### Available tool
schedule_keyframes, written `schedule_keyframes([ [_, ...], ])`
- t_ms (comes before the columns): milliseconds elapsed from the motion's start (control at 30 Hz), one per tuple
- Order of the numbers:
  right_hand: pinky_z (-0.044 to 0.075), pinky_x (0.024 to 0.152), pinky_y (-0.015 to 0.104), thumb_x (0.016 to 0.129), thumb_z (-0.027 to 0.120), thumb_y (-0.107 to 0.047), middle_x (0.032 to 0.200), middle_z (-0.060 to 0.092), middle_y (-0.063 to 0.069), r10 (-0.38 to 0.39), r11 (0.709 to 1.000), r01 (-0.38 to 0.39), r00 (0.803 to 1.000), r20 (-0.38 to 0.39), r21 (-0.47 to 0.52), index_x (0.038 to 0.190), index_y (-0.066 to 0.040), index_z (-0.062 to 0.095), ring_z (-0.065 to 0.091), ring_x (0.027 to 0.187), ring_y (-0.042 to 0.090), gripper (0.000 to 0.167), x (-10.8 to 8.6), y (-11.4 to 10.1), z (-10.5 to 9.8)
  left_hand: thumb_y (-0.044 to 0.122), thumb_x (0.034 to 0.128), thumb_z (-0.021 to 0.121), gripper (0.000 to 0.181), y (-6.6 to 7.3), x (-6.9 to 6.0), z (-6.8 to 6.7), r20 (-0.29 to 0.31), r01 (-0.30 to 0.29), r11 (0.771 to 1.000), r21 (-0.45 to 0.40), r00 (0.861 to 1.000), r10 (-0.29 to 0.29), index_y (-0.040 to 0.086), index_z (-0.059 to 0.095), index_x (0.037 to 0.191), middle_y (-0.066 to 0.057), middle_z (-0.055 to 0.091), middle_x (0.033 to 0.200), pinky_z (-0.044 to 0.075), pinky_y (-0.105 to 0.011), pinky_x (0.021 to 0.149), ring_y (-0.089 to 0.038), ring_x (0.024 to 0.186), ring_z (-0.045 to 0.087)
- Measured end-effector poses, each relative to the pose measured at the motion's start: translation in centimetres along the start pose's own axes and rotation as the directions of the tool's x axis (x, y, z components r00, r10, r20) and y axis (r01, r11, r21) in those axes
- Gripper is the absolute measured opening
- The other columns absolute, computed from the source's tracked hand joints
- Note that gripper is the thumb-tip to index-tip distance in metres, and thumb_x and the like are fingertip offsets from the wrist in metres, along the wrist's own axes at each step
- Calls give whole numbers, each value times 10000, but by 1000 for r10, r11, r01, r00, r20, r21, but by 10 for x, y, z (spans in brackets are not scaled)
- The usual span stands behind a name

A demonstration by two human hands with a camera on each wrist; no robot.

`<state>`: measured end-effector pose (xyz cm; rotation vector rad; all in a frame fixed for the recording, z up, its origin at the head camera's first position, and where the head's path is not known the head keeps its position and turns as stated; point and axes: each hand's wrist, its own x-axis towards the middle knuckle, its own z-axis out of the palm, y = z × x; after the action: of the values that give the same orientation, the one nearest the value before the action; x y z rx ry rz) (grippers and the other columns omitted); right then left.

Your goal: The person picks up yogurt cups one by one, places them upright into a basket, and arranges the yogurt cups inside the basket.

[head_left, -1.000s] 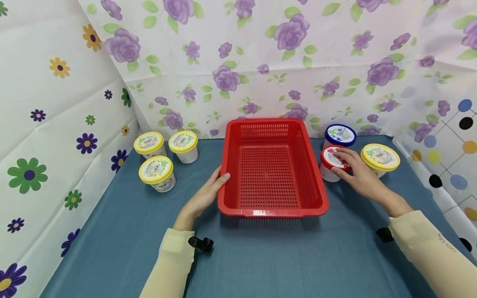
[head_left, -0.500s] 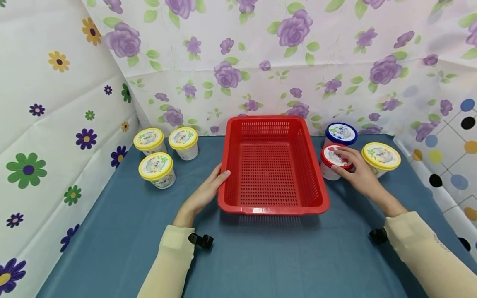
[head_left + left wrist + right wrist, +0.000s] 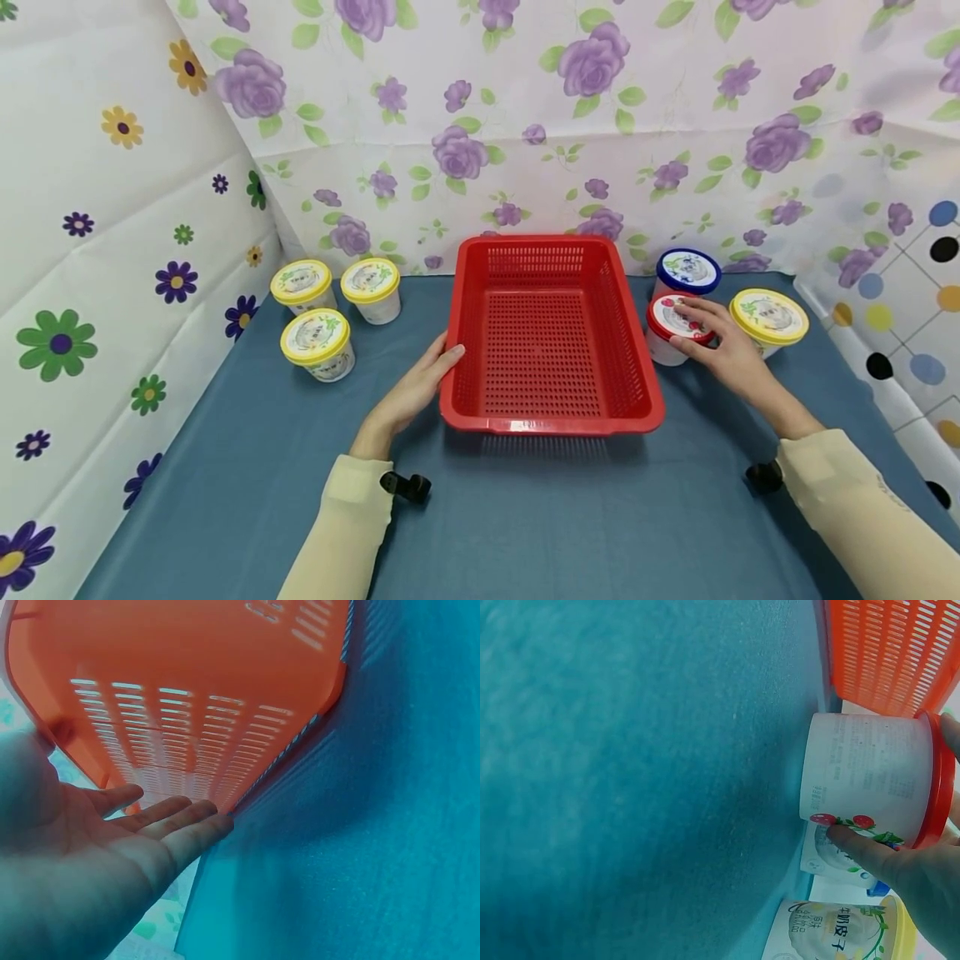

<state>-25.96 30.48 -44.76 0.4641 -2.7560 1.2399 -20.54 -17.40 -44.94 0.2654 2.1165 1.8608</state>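
Note:
A red plastic basket (image 3: 551, 426) with slotted walls stands mid-table, nothing inside it. My left hand (image 3: 411, 392) is at its left side, thumb over the rim and fingers lying along the outer wall (image 3: 180, 735). Right of the basket, my right hand (image 3: 731, 358) holds a white tub with a red lid (image 3: 870, 765). Fingers reach across the lid, and one fingertip lies against the printed side. The tub is upright, close to the basket's right wall. Behind it is a blue-lidded tub (image 3: 687, 272), and a yellow-lidded tub (image 3: 770, 317) stands to its right.
Three yellow-lidded tubs stand grouped at the left: a rear left tub (image 3: 301, 284), a rear right tub (image 3: 371, 288) and a front tub (image 3: 317, 344). A blue cloth (image 3: 547, 525) covers the table. Flowered sheeting (image 3: 540, 108) rises behind it and at both sides.
Both hands keep their places on the basket and the red-lidded tub. The right forearm has shifted slightly left; the head view has moved a little.

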Motion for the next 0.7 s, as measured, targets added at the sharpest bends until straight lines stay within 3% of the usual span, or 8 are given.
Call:
schedule_keyframes([
  [367, 350, 1039, 770, 1014, 695, -300, 1645, 285, 210, 10, 1000, -9, 1000, 9, -9, 1564, -60, 460, 254, 1460, 480, 644, 0, 0, -1, 453, 1100, 479, 658, -3, 2, -1, 16, -6, 1000, -24, 1000, 6, 246, 199, 1659, -141, 458, 1550, 483, -516, 1081, -324, 1325, 546],
  [700, 353, 1037, 773, 1013, 694, -323, 1652, 275, 205, 32, 999, -31, 999, 17, -16, 1574, -80, 451, 245, 1468, 483, 658, 0, 1, -2, 389, 1115, 470, 622, -4, 3, 1, 35, -16, 995, -96, 999, 20, 208, 219, 1655, -189, 467, 1539, 507, -488, 1059, -391, 1319, 556],
])
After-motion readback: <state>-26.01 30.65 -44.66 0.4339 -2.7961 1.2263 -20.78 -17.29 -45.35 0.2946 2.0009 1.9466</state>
